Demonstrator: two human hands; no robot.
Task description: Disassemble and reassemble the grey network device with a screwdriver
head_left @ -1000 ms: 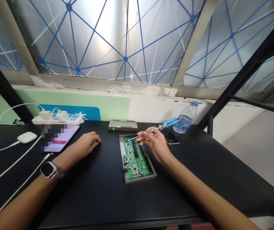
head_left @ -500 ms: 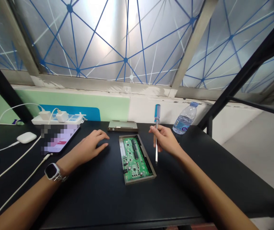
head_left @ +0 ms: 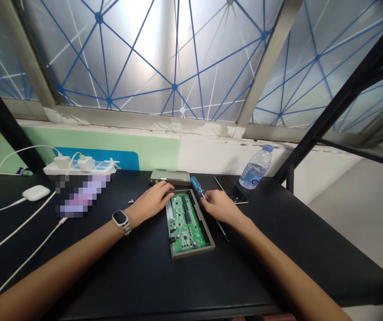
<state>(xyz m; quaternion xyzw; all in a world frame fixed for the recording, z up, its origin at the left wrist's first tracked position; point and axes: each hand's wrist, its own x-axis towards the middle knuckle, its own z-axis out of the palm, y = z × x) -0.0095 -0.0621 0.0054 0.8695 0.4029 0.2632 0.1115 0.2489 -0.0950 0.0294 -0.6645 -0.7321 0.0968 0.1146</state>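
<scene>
Head view of a black tabletop point(head_left: 144, 276), with both forearms reaching in from the near edge. At centre lies a green circuit board point(head_left: 186, 220) seated in a shallow grey metal case point(head_left: 193, 252), its long side running away from the viewer.

The left wrist carries a smartwatch point(head_left: 121, 218). The left hand point(head_left: 153, 201) lies palm down, its fingers point(head_left: 166, 192) stretched out and holding nothing, their tips resting on the far left corner of the case. The right hand point(head_left: 220, 207) sits just beside the case's right wall, fingers closed on a screwdriver point(head_left: 197, 184). The blue handle points away past the far right corner of the case. The steel shaft comes out beneath the hand toward the viewer, low over the tabletop. Whether the tip touches the surface cannot be told.

Left of the left hand lie small screws point(head_left: 130, 201). Farther left are a phone point(head_left: 82, 195) with a blurred screen, white cables and a white earbud case point(head_left: 36, 192). A second, dark phone point(head_left: 233, 194) lies just beyond the right hand.

Along the far edge, from left to right, stand a power strip point(head_left: 80, 168) with chargers plugged in, a flat metal cover point(head_left: 170, 177) just behind the case, and a clear water bottle point(head_left: 254, 169) with a blue cap. Above rises a frosted window point(head_left: 174, 58) crossed by blue lines.
</scene>
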